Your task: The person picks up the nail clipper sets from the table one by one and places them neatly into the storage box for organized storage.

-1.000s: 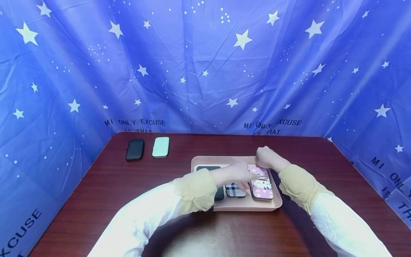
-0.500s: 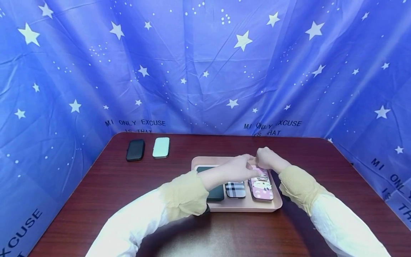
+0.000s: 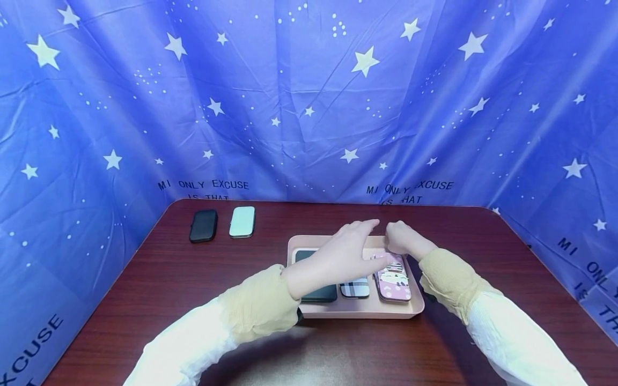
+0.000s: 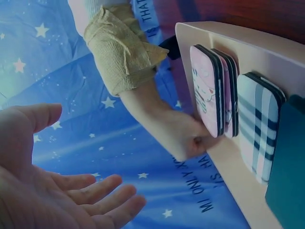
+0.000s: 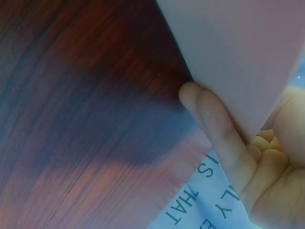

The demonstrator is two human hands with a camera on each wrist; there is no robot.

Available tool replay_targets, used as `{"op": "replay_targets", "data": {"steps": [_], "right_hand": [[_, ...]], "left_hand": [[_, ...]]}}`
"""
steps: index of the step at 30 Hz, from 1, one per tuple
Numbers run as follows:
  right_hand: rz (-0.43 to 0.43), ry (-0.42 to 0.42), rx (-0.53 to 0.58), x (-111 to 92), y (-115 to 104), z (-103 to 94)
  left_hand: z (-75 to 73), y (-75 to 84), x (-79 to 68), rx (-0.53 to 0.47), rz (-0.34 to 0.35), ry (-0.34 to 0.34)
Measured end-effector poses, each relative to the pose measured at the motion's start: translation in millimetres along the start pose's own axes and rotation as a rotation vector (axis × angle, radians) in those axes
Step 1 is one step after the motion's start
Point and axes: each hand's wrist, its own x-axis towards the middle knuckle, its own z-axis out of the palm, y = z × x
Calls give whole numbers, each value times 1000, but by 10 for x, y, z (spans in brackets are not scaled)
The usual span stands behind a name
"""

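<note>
A pale pink tray [image 3: 357, 314] holds several flat cases. At its right end, a pink patterned case [image 4: 204, 90] lies stacked on a second pink case [image 4: 229, 95]. Beside them is a plaid case [image 4: 258, 126], then a dark green case [image 3: 323, 294], partly covered by my left forearm in the head view. My left hand [image 3: 340, 257] hovers over the tray with thumb and fingers spread, holding nothing. My right hand [image 3: 404, 238] grips the tray's far right corner, its fingers [image 5: 221, 129] along the outer wall and the thumb over the rim.
At the back left of the dark red wooden table [image 3: 159, 300] lie a black case [image 3: 204, 225] and a mint green case [image 3: 242, 222]. A blue curtain [image 3: 309, 107] with stars surrounds the table behind and at both sides.
My left hand has lifted off the pink case area and drawn left, its fingers spreading. The right hand stays at the tray's corner, and the cases lie as before.
</note>
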Motion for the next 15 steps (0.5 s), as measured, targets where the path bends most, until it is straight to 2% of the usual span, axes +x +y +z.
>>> {"op": "replay_targets", "data": {"steps": [7, 10, 15], "right_hand": [[18, -18, 13, -3, -8, -1], [20, -19, 9, 1, -8, 2], [37, -27, 13, 5, -12, 4]], "left_hand": [[-41, -29, -91, 184, 125, 94], [-63, -79, -109, 280, 185, 140], [-94, -194, -114, 381, 249, 214]]}}
